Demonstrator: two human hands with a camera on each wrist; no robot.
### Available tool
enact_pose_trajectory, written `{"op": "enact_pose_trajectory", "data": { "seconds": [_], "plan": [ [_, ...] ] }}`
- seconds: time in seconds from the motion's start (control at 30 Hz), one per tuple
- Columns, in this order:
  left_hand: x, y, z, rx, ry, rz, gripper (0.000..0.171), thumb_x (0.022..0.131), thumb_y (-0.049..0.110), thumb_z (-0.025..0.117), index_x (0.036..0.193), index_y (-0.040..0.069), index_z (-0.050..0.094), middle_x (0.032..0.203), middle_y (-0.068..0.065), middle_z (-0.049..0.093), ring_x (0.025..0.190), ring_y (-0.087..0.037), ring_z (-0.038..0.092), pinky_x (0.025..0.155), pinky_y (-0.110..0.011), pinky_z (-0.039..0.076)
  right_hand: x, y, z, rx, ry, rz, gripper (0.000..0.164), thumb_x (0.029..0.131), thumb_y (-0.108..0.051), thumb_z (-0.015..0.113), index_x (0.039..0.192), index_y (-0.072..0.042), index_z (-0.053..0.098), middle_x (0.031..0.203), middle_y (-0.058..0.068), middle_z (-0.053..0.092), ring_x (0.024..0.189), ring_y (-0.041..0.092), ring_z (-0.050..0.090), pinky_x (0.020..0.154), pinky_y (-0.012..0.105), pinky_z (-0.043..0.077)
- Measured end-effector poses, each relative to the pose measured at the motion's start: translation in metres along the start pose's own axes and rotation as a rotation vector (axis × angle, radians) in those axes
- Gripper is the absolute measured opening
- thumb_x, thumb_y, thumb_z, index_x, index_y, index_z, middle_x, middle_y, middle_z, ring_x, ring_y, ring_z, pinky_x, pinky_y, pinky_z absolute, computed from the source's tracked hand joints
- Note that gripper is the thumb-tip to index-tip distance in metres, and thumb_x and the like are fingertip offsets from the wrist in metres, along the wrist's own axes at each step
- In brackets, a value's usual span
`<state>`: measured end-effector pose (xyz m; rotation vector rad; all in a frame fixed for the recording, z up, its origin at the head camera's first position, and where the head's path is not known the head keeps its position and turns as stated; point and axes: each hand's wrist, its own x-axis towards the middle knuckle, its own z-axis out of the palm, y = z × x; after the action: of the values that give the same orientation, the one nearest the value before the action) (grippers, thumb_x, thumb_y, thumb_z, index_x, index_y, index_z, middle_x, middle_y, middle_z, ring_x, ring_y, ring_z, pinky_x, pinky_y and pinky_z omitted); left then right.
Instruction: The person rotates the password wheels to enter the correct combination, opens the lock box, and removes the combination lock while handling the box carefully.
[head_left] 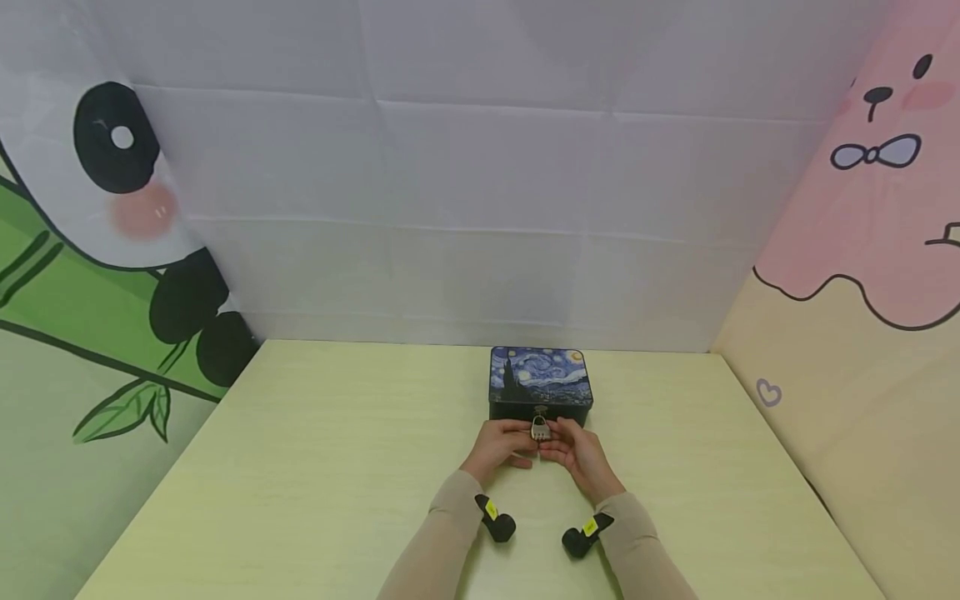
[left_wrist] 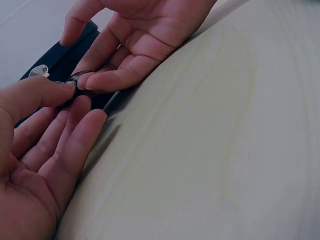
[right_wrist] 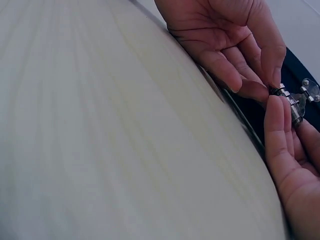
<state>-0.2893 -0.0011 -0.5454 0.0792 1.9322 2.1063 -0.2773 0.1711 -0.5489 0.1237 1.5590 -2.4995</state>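
A tin box with a swirling blue night-sky picture on its lid stands closed at the back of the table. From the latch on its front hangs a small silver combination padlock. My left hand pinches the padlock from the left, thumb on top near the number dials. On the other side, my right hand has its fingers curled at the padlock, fingertips against its body and dials. Seen in the left wrist view, the dials are partly covered by fingers of both hands.
The pale yellow table stretches to both sides of the box. Behind it hangs a white cloth, with cartoon-printed panels left and right. A black wrist camera is strapped to each sleeve.
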Motion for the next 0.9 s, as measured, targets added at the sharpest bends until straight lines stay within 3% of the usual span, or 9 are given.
{"op": "enact_pose_trajectory", "data": {
  "seconds": [0.37, 0.9],
  "plan": [
    [-0.0015, 0.002, -0.0009, -0.011, -0.01, 0.026, 0.033, 0.086, -0.005, 0.072, 0.118, -0.012, 0.067, 0.106, -0.02, 0.071, 0.078, -0.018, 0.07, 0.062, -0.036, 0.062, 0.0006, 0.0001, 0.0007, -0.016, 0.011, 0.001, 0.049, 0.103, -0.019, 0.046, 0.131, 0.021, 0.045, 0.094, 0.012, 0.066, 0.072, 0.016, 0.066, 0.071, 0.028, 0.06],
    [0.0003, -0.0004, -0.0014, -0.018, -0.007, 0.01, 0.032, 0.088, 0.001, 0.074, 0.117, -0.01, 0.069, 0.103, -0.019, 0.072, 0.077, -0.02, 0.071, 0.061, -0.035, 0.062, -0.0015, -0.0003, 0.0006, -0.019, 0.003, -0.001, 0.05, 0.103, -0.02, 0.046, 0.131, 0.021, 0.045, 0.093, 0.011, 0.067, 0.073, 0.016, 0.066, 0.072, 0.028, 0.06]
  ]
}}
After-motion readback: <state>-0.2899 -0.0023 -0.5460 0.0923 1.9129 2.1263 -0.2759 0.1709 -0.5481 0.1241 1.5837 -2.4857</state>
